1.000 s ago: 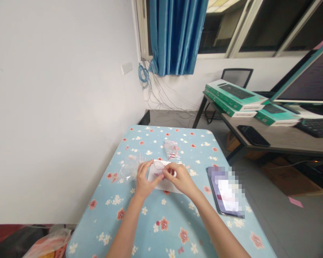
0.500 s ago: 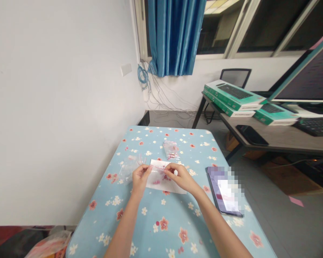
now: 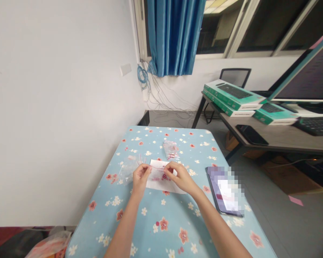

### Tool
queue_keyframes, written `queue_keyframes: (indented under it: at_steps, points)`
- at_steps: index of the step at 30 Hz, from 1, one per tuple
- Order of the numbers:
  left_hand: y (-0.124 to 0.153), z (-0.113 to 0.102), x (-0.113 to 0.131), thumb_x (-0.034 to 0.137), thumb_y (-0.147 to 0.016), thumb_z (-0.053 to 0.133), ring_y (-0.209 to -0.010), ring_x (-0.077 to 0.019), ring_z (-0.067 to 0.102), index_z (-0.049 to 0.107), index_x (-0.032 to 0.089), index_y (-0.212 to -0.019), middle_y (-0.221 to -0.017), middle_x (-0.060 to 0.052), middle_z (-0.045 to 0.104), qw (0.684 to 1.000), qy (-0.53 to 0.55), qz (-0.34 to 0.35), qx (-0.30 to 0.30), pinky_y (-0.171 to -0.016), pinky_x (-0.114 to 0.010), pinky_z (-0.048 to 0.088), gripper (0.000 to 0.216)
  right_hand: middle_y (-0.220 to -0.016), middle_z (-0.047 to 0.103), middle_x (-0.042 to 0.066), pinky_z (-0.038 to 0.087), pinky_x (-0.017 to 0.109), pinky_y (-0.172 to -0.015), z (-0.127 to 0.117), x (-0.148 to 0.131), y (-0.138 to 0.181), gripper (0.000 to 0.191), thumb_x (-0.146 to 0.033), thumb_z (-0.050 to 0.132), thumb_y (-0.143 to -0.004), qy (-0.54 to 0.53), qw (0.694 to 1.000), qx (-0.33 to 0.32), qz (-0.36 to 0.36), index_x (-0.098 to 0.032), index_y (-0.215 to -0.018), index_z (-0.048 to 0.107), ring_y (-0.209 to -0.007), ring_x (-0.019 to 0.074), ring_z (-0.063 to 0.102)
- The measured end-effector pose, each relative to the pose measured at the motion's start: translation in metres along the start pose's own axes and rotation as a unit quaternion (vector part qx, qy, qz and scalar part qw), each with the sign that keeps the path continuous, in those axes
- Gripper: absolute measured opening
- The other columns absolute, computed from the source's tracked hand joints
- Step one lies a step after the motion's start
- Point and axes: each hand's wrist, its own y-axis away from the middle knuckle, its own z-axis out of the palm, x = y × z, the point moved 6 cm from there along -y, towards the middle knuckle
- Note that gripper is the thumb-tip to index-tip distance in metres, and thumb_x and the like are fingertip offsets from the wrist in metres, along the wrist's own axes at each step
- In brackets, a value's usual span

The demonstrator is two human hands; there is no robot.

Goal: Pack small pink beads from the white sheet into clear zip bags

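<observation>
A thin red string (image 3: 158,167) runs between my two hands above a white sheet of paper (image 3: 161,186). My left hand (image 3: 141,176) pinches one part of it between thumb and fingertips. At the other side, my right hand (image 3: 178,175) is closed on the string as well, its fingertips partly hidden. Small dark red beads (image 3: 165,176) lie on the paper below my right fingers. Beside my left hand rests a crumpled clear plastic bag (image 3: 126,172). Beyond the paper is a small clear bag (image 3: 171,149) with red bits inside.
A phone (image 3: 224,191) with a lit, partly blurred screen lies on the flowered tablecloth (image 3: 140,229) to the right. The wall (image 3: 56,125) borders the table on the left. On the neighbouring desk are keyboard boxes (image 3: 233,95) and a dark phone (image 3: 251,135).
Both hands stay nearly in place. The string between them sags slightly more than before.
</observation>
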Motion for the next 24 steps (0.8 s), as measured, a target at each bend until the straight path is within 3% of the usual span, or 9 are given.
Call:
queue_keyframes:
  at_steps: [4, 17, 24]
  points:
    - [0.002, 0.005, 0.000, 0.044, -0.068, 0.070, -0.063, -0.0128, 0.054, 0.062, 0.015, -0.065, -0.065, -0.002, 0.060, 0.999, -0.012, 0.000, -0.037, -0.062, -0.023, 0.043, 0.030, -0.071, 0.060, 0.000, 0.039, 0.026, -0.068, 0.001, -0.003, 0.000, 0.019, -0.028, 0.052, -0.089, -0.015, 1.000, -0.002, -0.012, -0.019, -0.074, 0.058, -0.069, 0.0142, 0.054]
    - [0.001, 0.004, 0.000, 0.042, -0.068, 0.071, -0.062, -0.0135, 0.056, 0.065, 0.015, -0.062, -0.062, -0.002, 0.062, 0.998, -0.026, 0.005, -0.050, -0.064, -0.025, 0.045, 0.029, -0.078, 0.055, 0.001, 0.037, 0.030, -0.076, 0.003, -0.003, 0.001, 0.017, -0.027, 0.054, -0.088, -0.006, 0.999, 0.031, -0.011, -0.019, -0.074, 0.059, -0.077, 0.0163, 0.052]
    - [0.004, 0.012, 0.004, 0.038, -0.068, 0.072, -0.069, -0.0172, 0.063, 0.070, 0.015, -0.070, -0.071, -0.005, 0.069, 0.995, -0.040, 0.020, -0.088, -0.070, -0.029, 0.049, 0.023, -0.079, 0.056, 0.001, 0.037, 0.030, -0.075, 0.005, -0.007, 0.000, 0.017, -0.029, 0.053, -0.089, -0.009, 0.999, 0.029, -0.015, -0.019, -0.077, 0.060, -0.077, 0.0160, 0.052]
